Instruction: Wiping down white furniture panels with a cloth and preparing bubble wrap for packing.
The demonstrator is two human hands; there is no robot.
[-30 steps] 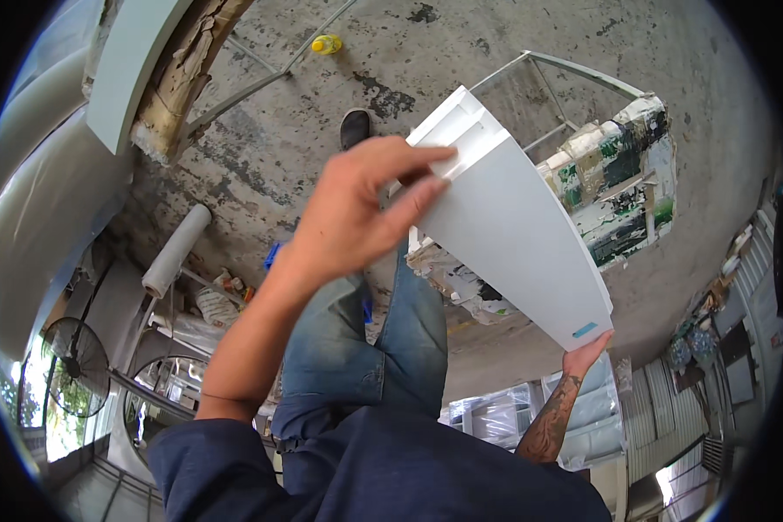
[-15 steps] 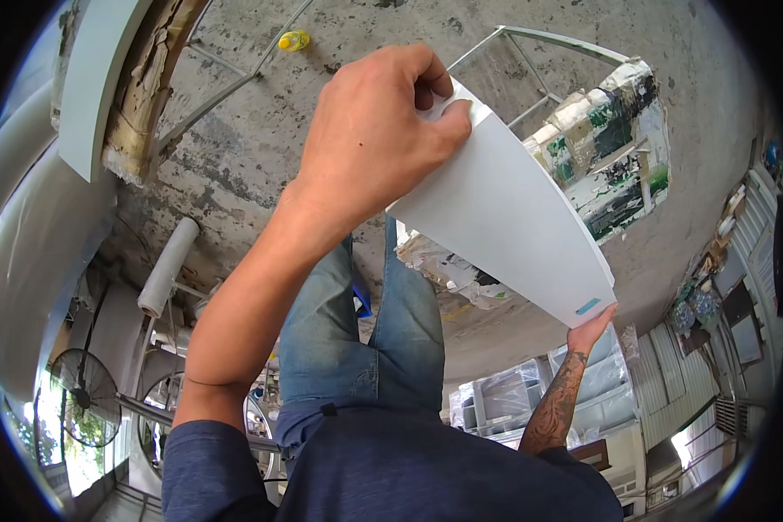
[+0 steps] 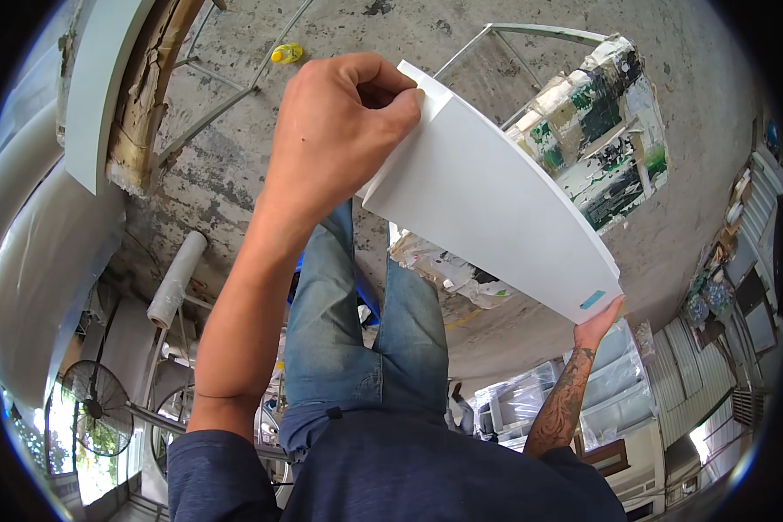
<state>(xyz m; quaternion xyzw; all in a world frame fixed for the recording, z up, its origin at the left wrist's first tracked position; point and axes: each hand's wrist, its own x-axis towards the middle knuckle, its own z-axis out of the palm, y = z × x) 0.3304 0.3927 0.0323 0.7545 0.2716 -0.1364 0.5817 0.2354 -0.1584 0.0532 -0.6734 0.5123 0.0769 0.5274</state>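
A long white panel (image 3: pixel 505 200) stretches slantwise between my two hands, its right end lower in the view. My left hand (image 3: pixel 339 122) is closed in a pinch at the panel's upper left end, thumb and forefinger against its edge. A brighter white strip crosses the face beside that thumb. At the opposite end my right hand (image 3: pixel 598 324) grips the lower right corner, with most of its fingers hidden behind the panel. A small teal sticker (image 3: pixel 592 299) sits on the face near that corner.
Beneath the panel is a metal-framed stand with worn, paint-stained padding (image 3: pixel 600 130). Another padded support (image 3: pixel 139 113) bears a white panel (image 3: pixel 96 104) at the left. A wrapped roll (image 3: pixel 176 278), a fan (image 3: pixel 96 407) and a yellow bottle (image 3: pixel 287 53) on the concrete floor (image 3: pixel 348 35) are nearby.
The left hand has shifted left and a little down, and the panel's upper left end has come with it, showing more of the bright strip. The right hand keeps its corner.
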